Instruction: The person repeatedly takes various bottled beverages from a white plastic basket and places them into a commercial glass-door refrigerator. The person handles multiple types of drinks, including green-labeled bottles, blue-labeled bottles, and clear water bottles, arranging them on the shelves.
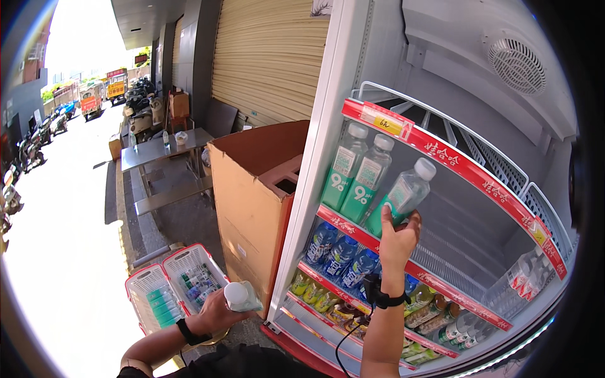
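My right hand [398,240] is raised into an open drinks fridge and grips a clear bottle with a green label and white cap [403,195], tilted on the second wire shelf [479,252]. Two matching bottles [357,173] stand upright just left of it. My left hand [217,312] is low beside the fridge and holds another white-capped bottle [241,296]. Both wrists wear black bands.
Two red-and-white baskets [173,286] with bottles sit on the ground at the lower left. A tall cardboard box [252,195] stands against the fridge's left side. Lower shelves hold blue bottles [340,255] and several small drinks. A metal table [161,151] stands behind.
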The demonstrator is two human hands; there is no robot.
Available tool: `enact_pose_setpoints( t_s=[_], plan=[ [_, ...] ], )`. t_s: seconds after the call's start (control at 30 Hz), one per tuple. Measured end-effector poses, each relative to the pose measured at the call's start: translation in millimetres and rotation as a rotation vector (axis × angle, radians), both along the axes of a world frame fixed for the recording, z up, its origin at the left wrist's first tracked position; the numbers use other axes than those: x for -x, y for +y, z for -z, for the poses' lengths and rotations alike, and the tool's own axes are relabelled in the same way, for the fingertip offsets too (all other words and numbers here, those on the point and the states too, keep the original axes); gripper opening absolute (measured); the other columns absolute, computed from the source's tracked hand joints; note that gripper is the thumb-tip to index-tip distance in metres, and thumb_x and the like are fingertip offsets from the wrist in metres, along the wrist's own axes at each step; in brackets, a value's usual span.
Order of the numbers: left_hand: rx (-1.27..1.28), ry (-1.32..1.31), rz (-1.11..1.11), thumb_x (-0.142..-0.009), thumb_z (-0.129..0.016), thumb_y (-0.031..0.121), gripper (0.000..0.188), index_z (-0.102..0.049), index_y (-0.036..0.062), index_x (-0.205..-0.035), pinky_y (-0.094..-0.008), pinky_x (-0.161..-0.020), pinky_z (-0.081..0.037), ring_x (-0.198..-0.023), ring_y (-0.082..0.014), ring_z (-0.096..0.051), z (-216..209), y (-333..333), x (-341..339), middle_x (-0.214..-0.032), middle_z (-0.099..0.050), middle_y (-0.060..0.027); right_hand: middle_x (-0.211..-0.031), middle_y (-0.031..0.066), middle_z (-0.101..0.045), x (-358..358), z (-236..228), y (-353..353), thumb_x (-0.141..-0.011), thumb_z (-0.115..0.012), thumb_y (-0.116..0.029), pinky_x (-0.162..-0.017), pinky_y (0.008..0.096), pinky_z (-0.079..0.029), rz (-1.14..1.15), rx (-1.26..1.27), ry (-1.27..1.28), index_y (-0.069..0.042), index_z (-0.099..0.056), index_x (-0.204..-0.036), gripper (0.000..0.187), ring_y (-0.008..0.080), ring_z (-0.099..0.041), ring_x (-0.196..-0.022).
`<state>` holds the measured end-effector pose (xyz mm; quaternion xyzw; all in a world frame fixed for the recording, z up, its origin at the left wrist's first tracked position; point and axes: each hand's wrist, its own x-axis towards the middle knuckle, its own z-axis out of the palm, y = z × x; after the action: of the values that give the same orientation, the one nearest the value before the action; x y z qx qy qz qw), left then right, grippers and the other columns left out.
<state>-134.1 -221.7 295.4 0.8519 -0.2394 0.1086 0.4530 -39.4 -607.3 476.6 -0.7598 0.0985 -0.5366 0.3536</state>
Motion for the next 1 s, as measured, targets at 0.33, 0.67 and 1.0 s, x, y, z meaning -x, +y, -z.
enact_pose_setpoints(
  t_s=[0.33, 0.67, 1.0],
  plan=[
    [-0.056, 0.156, -0.261, -0.076, -0.095, 0.03, 0.077, -0.061, 0.0057, -0.141, -0.0388, -0.084, -0.06, -0.098, -0.0276, -0.074, 56.8, 83.8, -3.0, -0.118, -0.072, -0.0146, -0.107, 0.0167, -0.073, 53.4, -2.3, 50.9, -0.105, -0.072, -0.028, -0.069, 0.0268, -0.052, -0.106, -0.047, -0.415, 0.01, -0.058, -0.137, 0.053, 0.0167, -0.068, -0.084],
    [-0.232, 0.496, -0.665, -0.082, -0.092, 0.033, 0.069, -0.061, 0.0016, -0.136, -0.0437, -0.091, -0.059, -0.106, -0.0348, -0.073, 175.0, 243.5, 26.2, -0.119, -0.072, -0.0208, -0.143, 0.0252, -0.06, 39.5, 201.2, 6.5, -0.101, -0.076, -0.028, -0.098, 0.0407, -0.059, -0.613, 0.442, 0.28, 0.007, -0.04, -0.152, 0.072, 0.0283, -0.069, -0.117],
    [-0.584, 1.118, -0.691, -0.078, -0.087, 0.037, 0.056, -0.064, 0.0042, -0.117, -0.0516, -0.092, -0.059, -0.106, -0.0421, -0.073, 387.8, 366.5, 57.8, -0.112, -0.074, -0.0229, -0.129, 0.0182, -0.063, 15.0, 272.1, 205.4, -0.078, -0.093, -0.024, -0.099, 0.0443, -0.056, -1.135, -0.059, 1.188, 0.0, -0.052, -0.135, 0.074, 0.0294, -0.066, -0.117]
  ],
)
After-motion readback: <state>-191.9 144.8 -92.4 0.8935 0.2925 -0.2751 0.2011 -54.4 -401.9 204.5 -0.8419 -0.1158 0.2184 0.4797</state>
